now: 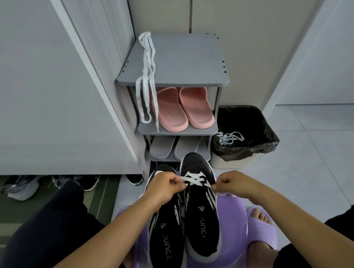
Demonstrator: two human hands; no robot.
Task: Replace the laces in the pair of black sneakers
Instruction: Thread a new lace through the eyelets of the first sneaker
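Though close to rack (pixel 174 82) — lace (pixel 194 179) taut.

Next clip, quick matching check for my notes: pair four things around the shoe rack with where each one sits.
Things:
1. pink slippers
2. long white laces
3. tangled white lace
4. grey slippers

Places:
A. at the rim of the black-lined bin
B. second shelf of the grey rack
C. shelf just below the pink pair
D. draped over the rack's top shelf, hanging down its front

Pairs: 1-B; 2-D; 3-A; 4-C
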